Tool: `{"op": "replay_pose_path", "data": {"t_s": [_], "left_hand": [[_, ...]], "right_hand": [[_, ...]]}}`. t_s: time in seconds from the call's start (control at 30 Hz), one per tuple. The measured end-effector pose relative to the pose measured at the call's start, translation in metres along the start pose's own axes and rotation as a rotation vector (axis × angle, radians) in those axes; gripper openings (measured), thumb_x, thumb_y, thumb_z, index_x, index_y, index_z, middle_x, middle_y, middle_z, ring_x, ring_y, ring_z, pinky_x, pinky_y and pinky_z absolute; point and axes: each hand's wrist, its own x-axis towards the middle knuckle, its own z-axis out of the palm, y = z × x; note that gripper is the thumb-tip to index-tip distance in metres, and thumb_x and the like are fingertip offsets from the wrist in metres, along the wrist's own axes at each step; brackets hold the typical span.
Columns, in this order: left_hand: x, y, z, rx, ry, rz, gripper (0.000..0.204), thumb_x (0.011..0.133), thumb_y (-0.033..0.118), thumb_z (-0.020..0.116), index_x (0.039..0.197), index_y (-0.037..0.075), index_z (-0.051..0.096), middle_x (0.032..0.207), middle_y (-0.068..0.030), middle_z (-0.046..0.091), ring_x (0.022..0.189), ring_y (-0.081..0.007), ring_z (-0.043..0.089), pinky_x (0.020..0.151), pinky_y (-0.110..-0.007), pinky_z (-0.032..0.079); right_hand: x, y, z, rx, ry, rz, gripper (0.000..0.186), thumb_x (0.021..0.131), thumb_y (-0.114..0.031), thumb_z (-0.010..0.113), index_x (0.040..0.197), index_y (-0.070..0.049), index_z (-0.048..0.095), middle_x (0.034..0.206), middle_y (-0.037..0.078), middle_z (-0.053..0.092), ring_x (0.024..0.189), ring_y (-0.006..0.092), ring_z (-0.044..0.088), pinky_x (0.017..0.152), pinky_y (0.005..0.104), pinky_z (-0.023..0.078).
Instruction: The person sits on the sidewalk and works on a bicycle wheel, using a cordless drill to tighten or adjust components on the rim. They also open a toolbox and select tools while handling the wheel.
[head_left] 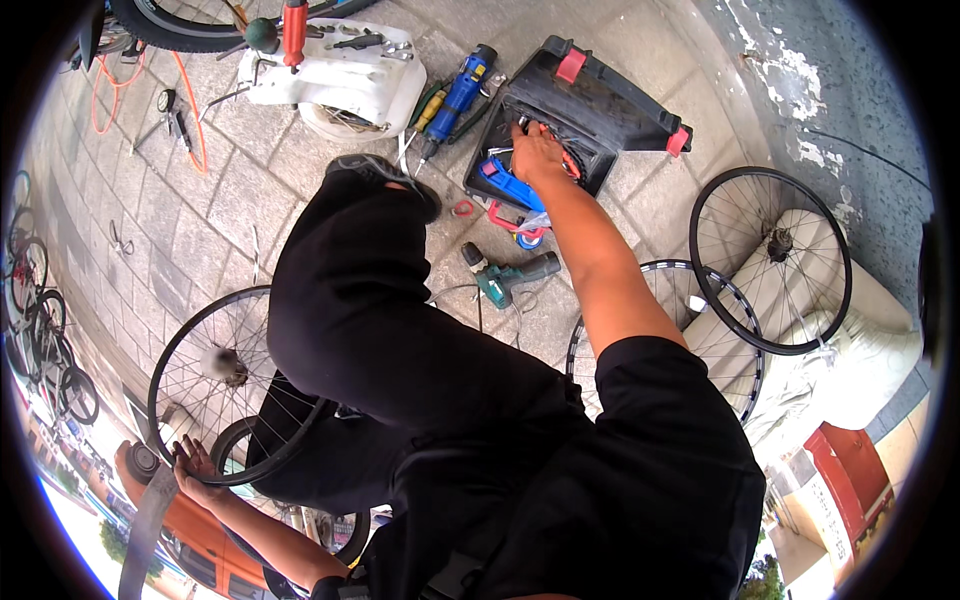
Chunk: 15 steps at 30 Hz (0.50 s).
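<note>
At the lower left, my left hand [197, 472] is closed on the rim of a spoked bicycle wheel [168, 335], which leans beside my bent leg. My right arm stretches forward, and my right hand [538, 155] is down in a black toolbox [478, 168] with its lid thrown back. The fingers reach apart among the tools; their tips are partly hidden, and I see nothing held. Close to that hand lie a blue-handled tool [508, 183] and some orange-red tool handles [570, 165].
A cordless drill [500, 278] and a blue power tool [462, 92] lie on the paving. A white plastic container [345, 75] bears small tools. Another wheel [845, 260] leans on a covered seat [870, 350] at right. An orange hose [190, 110] and pressure gauge [168, 100] lie far left.
</note>
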Motion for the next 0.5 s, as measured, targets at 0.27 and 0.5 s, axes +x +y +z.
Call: {"op": "replay_pose_path", "data": {"t_s": [0.27, 0.5], "left_hand": [[-0.004, 0.004, 0.004, -0.012, 0.017, -0.001, 0.033, 0.102, 0.013, 0.053, 0.128, -0.008, 0.058, 0.138, -0.0194, 0.063, 0.135, -0.0434, 0.054, 0.113, -0.052, 0.046], [0.002, 0.004, -0.004, -0.016, -0.012, -0.022, 0.031, 0.102, 0.013, 0.055, 0.127, -0.004, 0.059, 0.137, -0.0173, 0.064, 0.134, -0.0415, 0.055, 0.11, -0.052, 0.047]], "right_hand": [[-0.007, 0.003, -0.002, -0.04, -0.099, -0.015, 0.07, 0.094, -0.016, 0.06, 0.16, -0.012, 0.038, 0.152, 0.016, 0.049, 0.133, 0.0328, 0.058, 0.106, 0.0494, 0.049], [0.019, 0.003, 0.02, 0.36, 0.19, 0.109, 0.071, 0.09, -0.014, 0.058, 0.157, -0.009, 0.039, 0.155, 0.016, 0.05, 0.134, 0.037, 0.058, 0.109, 0.0525, 0.048]]}}
